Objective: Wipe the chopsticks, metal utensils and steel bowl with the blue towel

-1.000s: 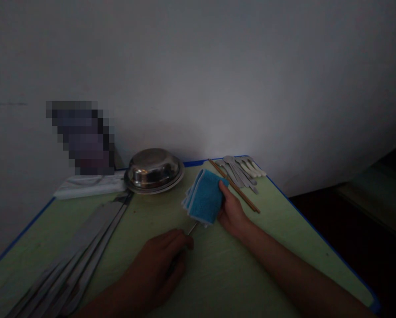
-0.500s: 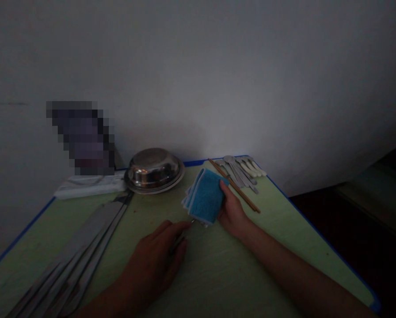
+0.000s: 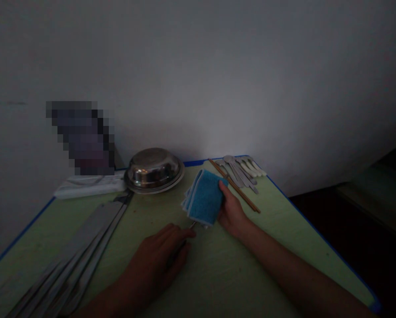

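Cloth (image 3: pixel 205 198) meets slim metal utensil (image 3: pixel 192 225); work appears unfinished.
Left hand (image 3: pixel 161 251) grips the utensil's near end, right hand (image 3: pixel 233 210) clamps the cloth over its hidden far end, above the table (image 3: pixel 237 274); whether the spoons (image 3: pixel 233 165) beyond are done, cannot tell.

1 blue cloth (image 3: pixel 205 201) is seen, w/ 1 R hand (image 3: pixel 231 212) on it; 1 L hand (image 3: pixel 161 256) & 1 thin utensil (image 3: pixel 192 225) are seen in front. Beyond cloth, to R: 2 chopsticks (image 3: pixel 241 193), approx. 3 white-handled pcs (image 3: pixel 252 168), several metal spoons (image 3: pixel 234 167) (no. obscured by overlap). L of cloth: 1 upturned steel bowl (image 3: pixel 153 165) is counted.
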A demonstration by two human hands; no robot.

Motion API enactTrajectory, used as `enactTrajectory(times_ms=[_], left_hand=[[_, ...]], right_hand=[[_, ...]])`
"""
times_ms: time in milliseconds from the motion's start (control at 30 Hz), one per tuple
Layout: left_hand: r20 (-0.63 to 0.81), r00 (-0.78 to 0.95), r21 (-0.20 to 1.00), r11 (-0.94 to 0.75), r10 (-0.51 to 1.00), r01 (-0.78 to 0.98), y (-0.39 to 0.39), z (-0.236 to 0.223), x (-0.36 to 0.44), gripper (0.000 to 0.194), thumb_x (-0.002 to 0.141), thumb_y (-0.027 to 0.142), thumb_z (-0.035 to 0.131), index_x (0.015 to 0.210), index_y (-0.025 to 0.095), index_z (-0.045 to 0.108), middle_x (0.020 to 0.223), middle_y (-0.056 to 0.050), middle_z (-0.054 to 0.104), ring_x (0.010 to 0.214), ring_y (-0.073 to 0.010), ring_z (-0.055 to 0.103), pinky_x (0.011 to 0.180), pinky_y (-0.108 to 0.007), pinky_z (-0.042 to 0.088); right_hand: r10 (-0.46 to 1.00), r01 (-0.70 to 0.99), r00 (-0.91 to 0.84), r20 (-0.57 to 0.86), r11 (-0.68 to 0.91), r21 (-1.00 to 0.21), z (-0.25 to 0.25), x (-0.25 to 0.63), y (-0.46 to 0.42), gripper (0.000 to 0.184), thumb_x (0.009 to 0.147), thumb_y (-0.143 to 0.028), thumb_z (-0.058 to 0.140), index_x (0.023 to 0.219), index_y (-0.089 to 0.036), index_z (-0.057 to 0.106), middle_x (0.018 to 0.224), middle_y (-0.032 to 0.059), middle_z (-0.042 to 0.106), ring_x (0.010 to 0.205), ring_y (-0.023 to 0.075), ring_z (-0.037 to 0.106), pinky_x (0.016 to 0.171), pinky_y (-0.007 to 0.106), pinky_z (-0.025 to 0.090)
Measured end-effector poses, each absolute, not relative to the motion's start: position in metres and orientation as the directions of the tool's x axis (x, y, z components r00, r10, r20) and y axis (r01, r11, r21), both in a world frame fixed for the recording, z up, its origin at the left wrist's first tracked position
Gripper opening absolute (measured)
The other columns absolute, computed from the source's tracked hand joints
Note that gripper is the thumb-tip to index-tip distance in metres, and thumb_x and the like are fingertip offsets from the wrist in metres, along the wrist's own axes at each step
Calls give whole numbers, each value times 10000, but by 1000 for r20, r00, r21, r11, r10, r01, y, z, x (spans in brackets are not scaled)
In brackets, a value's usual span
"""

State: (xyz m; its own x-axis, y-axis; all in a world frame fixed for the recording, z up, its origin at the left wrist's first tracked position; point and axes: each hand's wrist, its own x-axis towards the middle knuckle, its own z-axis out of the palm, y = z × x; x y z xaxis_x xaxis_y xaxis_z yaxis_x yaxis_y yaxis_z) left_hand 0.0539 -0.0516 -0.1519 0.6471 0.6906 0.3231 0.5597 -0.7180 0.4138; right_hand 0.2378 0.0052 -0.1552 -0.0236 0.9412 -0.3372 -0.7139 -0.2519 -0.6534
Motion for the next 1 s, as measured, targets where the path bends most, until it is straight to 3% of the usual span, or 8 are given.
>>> enactTrajectory(times_ms=[600, 867, 1000], left_hand=[[312, 630, 447, -695, 711, 563, -52, -152, 53, 218, 850, 138, 419, 1026, 260, 458, 798, 12, 602, 670, -136, 610, 602, -236, 478], [382, 657, 363, -759, 650, 540, -51, -154, 51, 227, 833, 96, 404, 969, 249, 501, 717, 17, 550, 616, -129, 568, 528, -207, 424], [361, 679, 376, -766, 639, 521, -52, -157, 49, 262, 817, 46, 379, 925, 244, 513, 745, 11, 541, 623, -122, 565, 538, -205, 418]], right_hand=[[947, -712, -33, -319, -246, -658, -158, 238, 6, 257, 814, -379, 504, 932, -182, 620, 903, 31, 700, 959, 177, 621, 881, 365, 473], [951, -703, -38, -305, -243, -668, -157, 238, 6, 277, 786, -387, 542, 956, -179, 609, 903, 44, 698, 975, 192, 615, 880, 378, 476], [945, -703, 5, -328, -230, -673, -158, 238, 6, 229, 790, -340, 544, 939, -179, 607, 928, 39, 696, 971, 184, 617, 883, 364, 478]])
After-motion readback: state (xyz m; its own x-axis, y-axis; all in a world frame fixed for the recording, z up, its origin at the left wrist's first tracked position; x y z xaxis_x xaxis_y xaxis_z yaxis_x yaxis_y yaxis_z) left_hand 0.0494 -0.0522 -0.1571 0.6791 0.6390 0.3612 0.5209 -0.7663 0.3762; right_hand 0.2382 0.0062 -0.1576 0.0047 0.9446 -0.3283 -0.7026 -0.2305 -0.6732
